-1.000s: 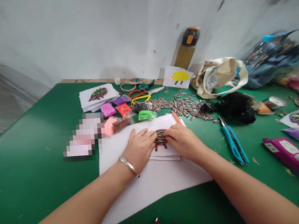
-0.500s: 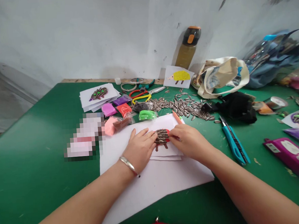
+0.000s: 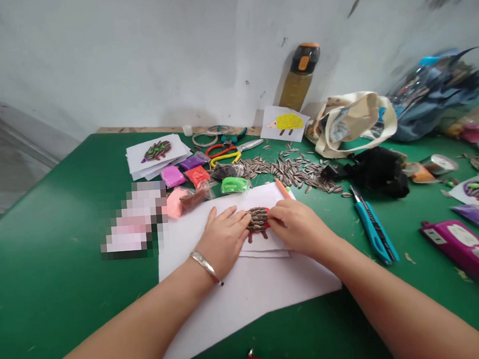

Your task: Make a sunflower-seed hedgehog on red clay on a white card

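Note:
On a white card lies a hedgehog picture (image 3: pixel 257 220), its body covered with rows of striped sunflower seeds, with red clay at the right end and two brown legs below. My left hand (image 3: pixel 225 235) rests flat on the card, fingertips at the picture's left edge. At the red end, my right hand (image 3: pixel 295 222) is closed in a pinch; what its fingertips hold is hidden. Under the card is a large white sheet (image 3: pixel 216 318). An orange pen-like stick (image 3: pixel 281 188) lies behind my right hand.
Loose sunflower seeds (image 3: pixel 292 170) are heaped behind the sheet. Bagged clay (image 3: pixel 234 185), scissors (image 3: pixel 225 157) and finished seed cards (image 3: pixel 154 152) lie to the left. A blue utility knife (image 3: pixel 375 233), black pouch (image 3: pixel 381 174) and cloth bag (image 3: pixel 348 125) are at right; a bottle (image 3: pixel 299 77) leans on the wall.
My right fingertips have shifted slightly in over the red end of the picture. My left hand stays flat in the same place on the card.

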A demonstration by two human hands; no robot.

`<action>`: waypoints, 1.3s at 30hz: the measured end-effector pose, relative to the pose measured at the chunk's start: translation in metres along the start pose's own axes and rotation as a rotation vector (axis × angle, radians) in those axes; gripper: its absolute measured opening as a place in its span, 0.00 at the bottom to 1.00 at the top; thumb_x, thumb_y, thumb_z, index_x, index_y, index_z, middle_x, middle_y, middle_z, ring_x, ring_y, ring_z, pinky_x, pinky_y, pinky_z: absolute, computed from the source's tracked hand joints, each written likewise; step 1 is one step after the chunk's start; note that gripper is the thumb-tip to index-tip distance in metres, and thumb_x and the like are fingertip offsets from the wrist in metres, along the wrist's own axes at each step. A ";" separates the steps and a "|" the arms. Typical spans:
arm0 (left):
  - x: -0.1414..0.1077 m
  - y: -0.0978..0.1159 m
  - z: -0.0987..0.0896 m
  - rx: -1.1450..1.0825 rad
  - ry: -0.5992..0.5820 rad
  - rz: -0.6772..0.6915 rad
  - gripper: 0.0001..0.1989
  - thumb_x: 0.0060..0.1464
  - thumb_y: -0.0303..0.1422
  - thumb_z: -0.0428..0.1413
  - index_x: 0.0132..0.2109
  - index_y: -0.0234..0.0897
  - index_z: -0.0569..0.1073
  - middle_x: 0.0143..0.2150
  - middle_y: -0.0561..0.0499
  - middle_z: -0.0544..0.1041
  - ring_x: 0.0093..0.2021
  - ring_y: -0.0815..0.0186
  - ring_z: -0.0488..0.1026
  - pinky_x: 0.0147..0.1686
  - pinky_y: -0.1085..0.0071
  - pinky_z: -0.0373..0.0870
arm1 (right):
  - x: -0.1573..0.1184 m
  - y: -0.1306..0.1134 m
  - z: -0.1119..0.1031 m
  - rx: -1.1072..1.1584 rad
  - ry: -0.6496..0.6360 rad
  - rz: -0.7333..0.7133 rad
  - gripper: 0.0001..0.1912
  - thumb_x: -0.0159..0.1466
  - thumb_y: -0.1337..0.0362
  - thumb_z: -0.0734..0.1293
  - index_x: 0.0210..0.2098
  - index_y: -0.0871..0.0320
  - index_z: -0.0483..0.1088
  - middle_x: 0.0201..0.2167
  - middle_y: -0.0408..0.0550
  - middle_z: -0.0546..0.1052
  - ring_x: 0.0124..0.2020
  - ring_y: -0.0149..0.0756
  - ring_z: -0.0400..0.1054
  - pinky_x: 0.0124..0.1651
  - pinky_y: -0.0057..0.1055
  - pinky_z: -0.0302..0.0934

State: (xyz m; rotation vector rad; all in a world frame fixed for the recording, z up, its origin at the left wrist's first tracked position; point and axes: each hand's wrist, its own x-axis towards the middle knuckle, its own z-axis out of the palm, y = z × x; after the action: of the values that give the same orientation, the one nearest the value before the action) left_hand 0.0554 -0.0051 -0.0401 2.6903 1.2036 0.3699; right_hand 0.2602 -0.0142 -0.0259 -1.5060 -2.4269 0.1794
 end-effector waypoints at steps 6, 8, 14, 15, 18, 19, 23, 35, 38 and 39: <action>-0.001 0.000 -0.001 -0.009 -0.001 0.009 0.16 0.62 0.28 0.44 0.54 0.36 0.68 0.54 0.44 0.74 0.58 0.54 0.64 0.56 0.43 0.55 | 0.000 0.007 -0.005 0.044 0.000 0.007 0.14 0.63 0.70 0.59 0.23 0.58 0.69 0.21 0.44 0.69 0.27 0.32 0.63 0.39 0.32 0.58; -0.001 -0.001 0.000 -0.017 -0.001 0.015 0.17 0.62 0.28 0.44 0.55 0.36 0.68 0.54 0.43 0.73 0.58 0.55 0.64 0.57 0.44 0.55 | -0.002 0.018 -0.010 0.045 0.034 0.083 0.13 0.63 0.69 0.59 0.25 0.57 0.71 0.24 0.45 0.71 0.29 0.33 0.64 0.36 0.30 0.57; -0.004 -0.005 0.001 -0.045 -0.016 0.030 0.19 0.63 0.29 0.43 0.58 0.37 0.65 0.57 0.43 0.71 0.60 0.54 0.61 0.58 0.43 0.51 | -0.010 0.063 -0.020 -0.115 0.157 0.333 0.14 0.63 0.69 0.59 0.37 0.59 0.76 0.36 0.51 0.76 0.39 0.39 0.68 0.41 0.32 0.59; -0.004 -0.006 0.001 -0.051 -0.024 0.027 0.19 0.63 0.29 0.43 0.58 0.36 0.65 0.57 0.42 0.70 0.60 0.54 0.61 0.58 0.43 0.51 | -0.011 0.068 -0.020 -0.121 0.165 0.353 0.15 0.63 0.70 0.58 0.39 0.60 0.76 0.39 0.52 0.77 0.41 0.40 0.68 0.43 0.33 0.59; -0.004 -0.006 -0.001 -0.076 -0.038 0.017 0.19 0.62 0.29 0.44 0.59 0.36 0.64 0.58 0.42 0.70 0.61 0.53 0.61 0.58 0.41 0.51 | -0.014 0.080 -0.018 -0.125 0.178 0.401 0.17 0.63 0.70 0.57 0.42 0.59 0.76 0.43 0.52 0.77 0.43 0.41 0.69 0.45 0.34 0.61; -0.004 -0.006 -0.001 -0.084 -0.038 0.016 0.19 0.62 0.30 0.44 0.59 0.36 0.64 0.58 0.42 0.70 0.61 0.53 0.61 0.58 0.42 0.51 | -0.014 0.082 -0.016 -0.130 0.178 0.403 0.17 0.63 0.70 0.57 0.43 0.59 0.76 0.43 0.52 0.77 0.43 0.41 0.69 0.45 0.34 0.61; -0.005 -0.006 -0.003 -0.104 -0.040 0.012 0.20 0.62 0.30 0.46 0.60 0.37 0.63 0.59 0.41 0.69 0.61 0.54 0.61 0.59 0.45 0.52 | -0.015 0.090 -0.011 -0.172 0.135 0.355 0.19 0.62 0.71 0.56 0.44 0.60 0.76 0.43 0.53 0.77 0.43 0.42 0.69 0.45 0.35 0.60; -0.004 -0.005 -0.005 -0.109 -0.034 0.021 0.19 0.61 0.31 0.46 0.58 0.38 0.64 0.58 0.42 0.70 0.60 0.54 0.62 0.59 0.46 0.51 | -0.011 0.086 -0.007 -0.267 0.046 0.346 0.15 0.61 0.74 0.56 0.31 0.61 0.74 0.33 0.53 0.74 0.37 0.38 0.66 0.36 0.30 0.53; -0.005 -0.005 -0.005 -0.106 -0.024 0.024 0.19 0.62 0.31 0.46 0.58 0.38 0.65 0.57 0.42 0.70 0.60 0.54 0.62 0.58 0.45 0.51 | -0.011 0.085 -0.006 -0.300 0.030 0.354 0.14 0.62 0.73 0.56 0.30 0.60 0.72 0.32 0.54 0.73 0.35 0.39 0.64 0.35 0.31 0.52; -0.005 -0.005 -0.005 -0.103 -0.026 0.024 0.19 0.62 0.31 0.46 0.58 0.37 0.65 0.57 0.42 0.70 0.60 0.54 0.62 0.58 0.46 0.51 | -0.011 0.085 -0.006 -0.317 0.025 0.354 0.14 0.62 0.73 0.56 0.30 0.60 0.72 0.31 0.54 0.72 0.35 0.39 0.64 0.35 0.31 0.52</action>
State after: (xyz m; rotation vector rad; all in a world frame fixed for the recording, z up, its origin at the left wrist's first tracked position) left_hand 0.0470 -0.0048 -0.0375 2.6157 1.1141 0.3889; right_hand 0.3392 0.0138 -0.0429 -2.0552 -2.2275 -0.1622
